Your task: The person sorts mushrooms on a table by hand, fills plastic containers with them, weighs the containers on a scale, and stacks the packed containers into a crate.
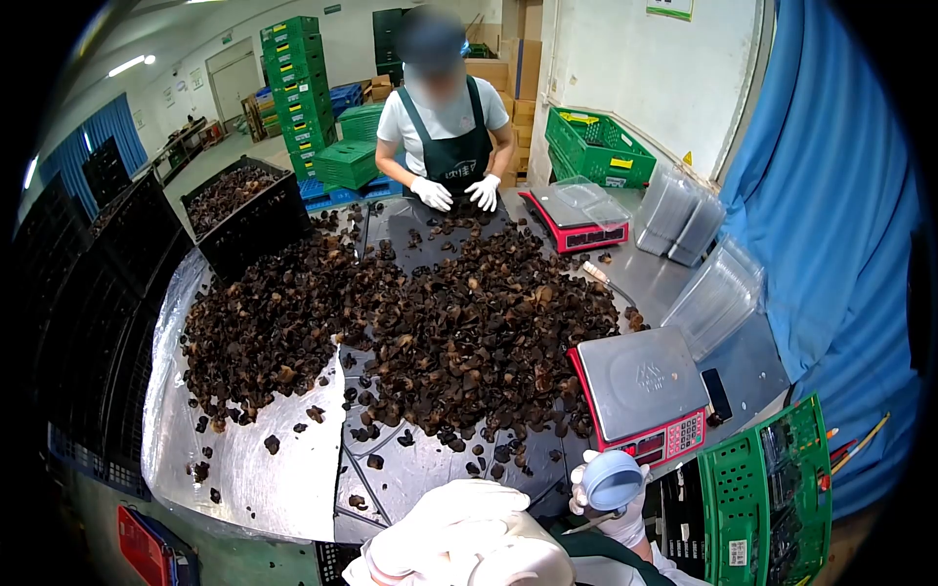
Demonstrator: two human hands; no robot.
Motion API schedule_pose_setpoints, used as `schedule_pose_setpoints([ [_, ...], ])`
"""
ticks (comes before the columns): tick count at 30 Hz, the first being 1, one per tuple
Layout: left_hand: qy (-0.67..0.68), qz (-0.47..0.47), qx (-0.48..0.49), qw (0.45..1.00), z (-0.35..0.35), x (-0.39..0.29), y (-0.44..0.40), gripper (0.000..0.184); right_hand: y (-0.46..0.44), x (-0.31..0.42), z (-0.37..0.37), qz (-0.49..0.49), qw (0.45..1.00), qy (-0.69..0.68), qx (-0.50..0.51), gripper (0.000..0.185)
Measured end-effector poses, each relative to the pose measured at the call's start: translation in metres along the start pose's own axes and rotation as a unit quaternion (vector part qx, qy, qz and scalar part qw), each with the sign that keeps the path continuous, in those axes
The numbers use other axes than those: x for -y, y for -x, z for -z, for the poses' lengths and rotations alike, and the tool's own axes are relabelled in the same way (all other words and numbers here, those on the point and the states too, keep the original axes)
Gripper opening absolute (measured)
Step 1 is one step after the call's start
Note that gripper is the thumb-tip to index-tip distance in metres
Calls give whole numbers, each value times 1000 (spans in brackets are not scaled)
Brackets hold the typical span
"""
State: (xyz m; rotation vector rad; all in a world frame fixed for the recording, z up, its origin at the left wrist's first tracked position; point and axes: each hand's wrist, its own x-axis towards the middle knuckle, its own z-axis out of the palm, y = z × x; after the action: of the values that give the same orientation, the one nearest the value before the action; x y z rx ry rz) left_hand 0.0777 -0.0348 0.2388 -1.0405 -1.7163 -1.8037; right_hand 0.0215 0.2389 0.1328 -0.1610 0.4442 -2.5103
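Note:
Dark brown dried fungus pieces lie in a broad heap [469, 332] across the metal table [293, 469]. At the table's near edge my left hand [459, 503], in a white glove, is stretched out nearly flat, with no object visible in it. To its right, my gloved right hand [625, 518] grips a round, blue-grey cup-like object [613, 480], just below the near red scale [640, 381]. A white rounded shape [523, 562] beside my left hand is too unclear to identify.
Across the table stands a co-worker [454, 132], gloved hands near the heap. A black crate [254, 230] is at left, another red scale [586, 234] at back right. Clear plastic boxes [718, 293], a phone [716, 393] and green crates [767, 488] are at right.

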Motion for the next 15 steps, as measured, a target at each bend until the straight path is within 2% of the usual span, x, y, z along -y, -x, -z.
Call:
schedule_pose_setpoints([
  [8,29,54,18,998,2,-4,9,44,-2,-1,-1,-4,1000,-8,3,104],
  [11,-13,40,0,999,2,-4,5,36,-2,-1,-1,-4,1000,-20,5,104],
  [15,9,49,4,999,3,0,8,30,-1,-1,0,-3,1000,-8,-8,104],
])
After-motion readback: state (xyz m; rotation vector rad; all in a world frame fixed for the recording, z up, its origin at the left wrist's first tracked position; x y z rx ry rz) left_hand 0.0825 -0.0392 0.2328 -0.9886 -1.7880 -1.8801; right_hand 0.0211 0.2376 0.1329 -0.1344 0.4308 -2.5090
